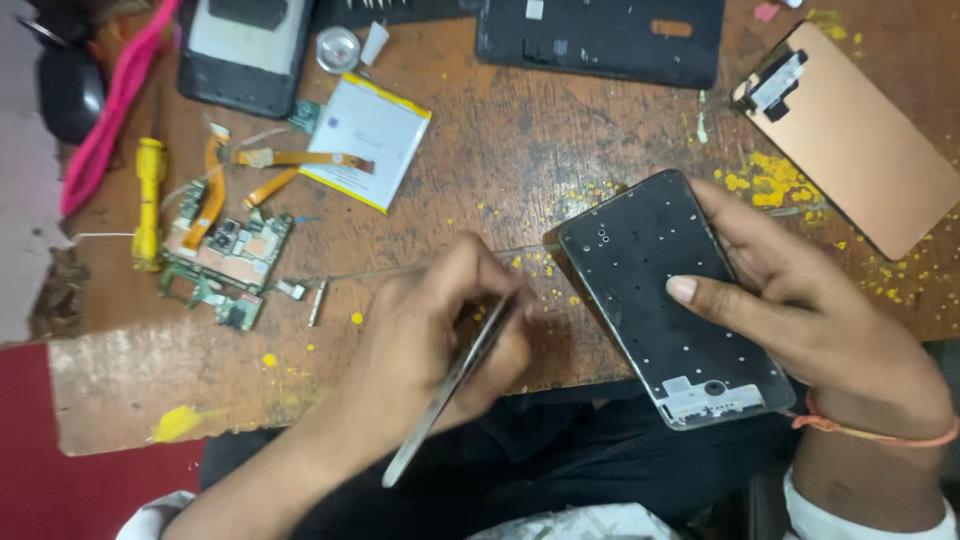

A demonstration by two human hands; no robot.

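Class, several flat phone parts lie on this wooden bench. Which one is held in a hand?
The black phone frame, gripped by the right hand at the bench's near edge. The copper-backed screen panel and white battery lie untouched.

Left hand (430, 320): enters from lower left, forearm bare, wrist bent inward. Fingers curled tight, thumb and forefinger pinched in a pen-style grip, knuckles up.

Right hand (810, 310): enters from lower right, white cuff at the forearm, orange thread around the wrist. Palm down, fingers spread and extended to the left, forefinger (700, 295) laid flat, thumb hidden beneath. Hands close, not touching.
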